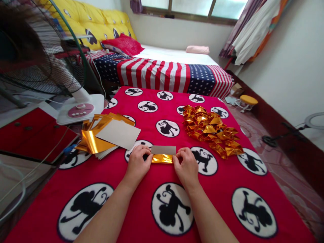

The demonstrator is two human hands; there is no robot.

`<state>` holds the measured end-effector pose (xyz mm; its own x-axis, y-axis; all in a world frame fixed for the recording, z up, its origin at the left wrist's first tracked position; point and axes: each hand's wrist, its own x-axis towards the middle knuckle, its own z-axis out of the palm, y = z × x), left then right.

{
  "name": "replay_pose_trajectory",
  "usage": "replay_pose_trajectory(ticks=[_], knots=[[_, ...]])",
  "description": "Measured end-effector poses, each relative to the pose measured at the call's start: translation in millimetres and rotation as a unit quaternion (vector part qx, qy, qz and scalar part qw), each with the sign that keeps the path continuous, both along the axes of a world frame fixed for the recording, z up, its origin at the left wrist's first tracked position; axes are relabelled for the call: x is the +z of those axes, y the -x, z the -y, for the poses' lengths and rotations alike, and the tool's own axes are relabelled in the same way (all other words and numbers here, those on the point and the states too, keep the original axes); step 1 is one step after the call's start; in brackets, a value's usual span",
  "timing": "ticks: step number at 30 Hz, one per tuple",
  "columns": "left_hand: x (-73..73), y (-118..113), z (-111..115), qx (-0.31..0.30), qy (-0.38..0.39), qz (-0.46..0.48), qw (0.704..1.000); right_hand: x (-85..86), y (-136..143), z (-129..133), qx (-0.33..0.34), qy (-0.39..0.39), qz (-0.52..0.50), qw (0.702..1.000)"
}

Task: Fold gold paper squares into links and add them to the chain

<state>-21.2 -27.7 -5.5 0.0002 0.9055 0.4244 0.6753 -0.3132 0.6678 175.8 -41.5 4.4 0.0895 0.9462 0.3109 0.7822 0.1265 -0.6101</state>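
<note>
A sheet of gold foil paper (pixel 162 158) lies on the red cloth in front of me, its near part folded over so the shiny gold side faces up. Its far strip still shows the grey-white back. My left hand (pixel 139 161) pinches the left end between thumb and fingers. At the right end, my right hand (pixel 186 164) grips the paper the same way. To the left is a loose stack of gold foil sheets (pixel 101 140), with a pale sheet (pixel 118 134) lying back-up on top. Several folded gold foil ingots (pixel 210 130) sit in a cluster to the right.
The red cloth with monkey prints (pixel 172 179) covers the table. A white electric fan (pixel 79 108) stands at the left, beside a dark red panel (pixel 32 131). Beyond the table is a bed with a flag-patterned cover (pixel 157 72). A yellow stool (pixel 248 99) stands on the floor at right.
</note>
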Motion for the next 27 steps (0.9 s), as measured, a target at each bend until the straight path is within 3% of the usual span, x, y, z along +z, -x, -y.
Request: replay_pose_trajectory(ticks=[14,21,27], knots=[[1.5,-2.7,3.2,0.000,0.008,-0.025,1.000,2.8,1.2,-1.0,-0.015,0.020,0.002,1.000],[-1.6,-1.1,4.4,-0.042,0.010,-0.056,0.998,3.5,0.8,-0.7,-0.020,0.021,-0.001,1.000],[0.3,-3.6,4.8,-0.027,0.023,-0.072,0.997,4.4,1.3,0.4,0.018,0.017,0.011,1.000]])
